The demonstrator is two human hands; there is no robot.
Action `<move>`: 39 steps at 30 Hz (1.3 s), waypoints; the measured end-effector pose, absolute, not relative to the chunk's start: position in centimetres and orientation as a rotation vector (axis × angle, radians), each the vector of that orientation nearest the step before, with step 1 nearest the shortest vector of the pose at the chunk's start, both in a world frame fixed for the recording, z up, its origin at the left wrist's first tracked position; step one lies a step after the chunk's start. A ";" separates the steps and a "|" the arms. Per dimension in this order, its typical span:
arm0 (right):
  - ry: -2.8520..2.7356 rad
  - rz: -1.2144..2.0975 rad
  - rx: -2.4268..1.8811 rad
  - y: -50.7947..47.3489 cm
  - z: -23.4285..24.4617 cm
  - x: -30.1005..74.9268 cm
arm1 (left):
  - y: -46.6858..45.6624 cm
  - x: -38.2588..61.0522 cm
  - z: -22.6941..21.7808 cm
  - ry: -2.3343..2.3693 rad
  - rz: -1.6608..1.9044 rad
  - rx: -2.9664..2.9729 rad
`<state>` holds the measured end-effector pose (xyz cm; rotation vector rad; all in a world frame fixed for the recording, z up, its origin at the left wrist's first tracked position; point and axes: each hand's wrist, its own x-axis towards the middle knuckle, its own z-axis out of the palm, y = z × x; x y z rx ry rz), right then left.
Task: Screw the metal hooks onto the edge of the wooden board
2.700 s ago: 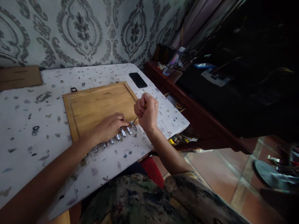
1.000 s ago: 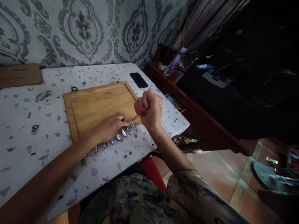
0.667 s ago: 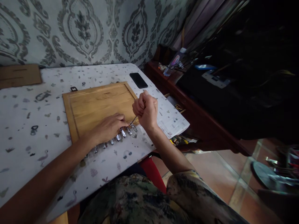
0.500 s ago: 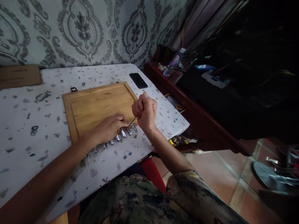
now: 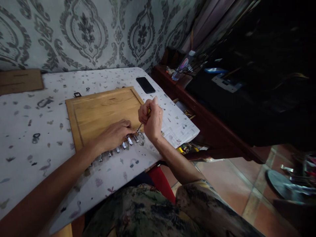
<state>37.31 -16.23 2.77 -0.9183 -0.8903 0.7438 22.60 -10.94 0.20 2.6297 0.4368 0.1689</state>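
Observation:
A framed wooden board (image 5: 106, 110) lies on the table, with a row of shiny metal clips (image 5: 129, 140) along its near edge. My right hand (image 5: 152, 119) is closed in a fist around a screwdriver, whose thin shaft (image 5: 139, 127) slants down to the clip at the right end of the row. My left hand (image 5: 116, 133) rests over the board's near edge, fingertips pressed together by the screwdriver tip. Whether those fingers pinch anything small is hidden. A small dark hanger (image 5: 77, 94) stands out from the board's far edge.
A black phone (image 5: 145, 85) lies beyond the board, and a cardboard piece (image 5: 21, 81) sits at the far left. To the right stands a dark red cabinet (image 5: 209, 123) with a plastic bottle (image 5: 183, 65) on top. Tools show in an open drawer (image 5: 189, 148) below the table edge.
My right fist has turned slightly about the screwdriver, and part of its yellowish handle now shows between the fingers. My left hand and the board have stayed put.

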 end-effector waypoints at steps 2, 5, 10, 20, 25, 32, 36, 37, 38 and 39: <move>-0.925 0.961 -0.853 -16.1 3.2 38.5 | -10.9 22.7 0.2 0.439 0.159 2.644; -1.082 1.071 -0.807 -15.7 3.8 40.7 | -10.9 22.7 0.2 0.439 0.164 2.654; -1.319 1.199 -0.720 -14.1 3.9 42.7 | -10.8 22.8 -0.2 0.458 0.188 2.637; -0.976 1.164 -0.887 -15.1 4.1 39.3 | -11.0 22.6 -0.1 0.456 0.197 2.626; -0.859 0.700 -0.964 -16.3 3.6 36.9 | -11.0 22.5 0.2 0.424 0.183 2.636; -0.935 0.826 -0.924 -16.0 4.1 37.6 | -11.1 22.6 0.3 0.451 0.149 2.644; -0.888 0.711 -0.891 -16.7 5.0 37.8 | -11.0 22.6 0.3 0.422 0.149 2.631; -0.890 0.691 -0.904 -16.9 5.1 37.8 | -10.9 22.6 0.4 0.418 0.144 2.629; -0.898 0.690 -0.920 -17.2 5.2 37.9 | -10.9 22.6 0.4 0.418 0.136 2.628; -0.909 0.708 -0.933 -17.4 5.3 37.9 | -10.9 22.7 0.4 0.424 0.129 2.629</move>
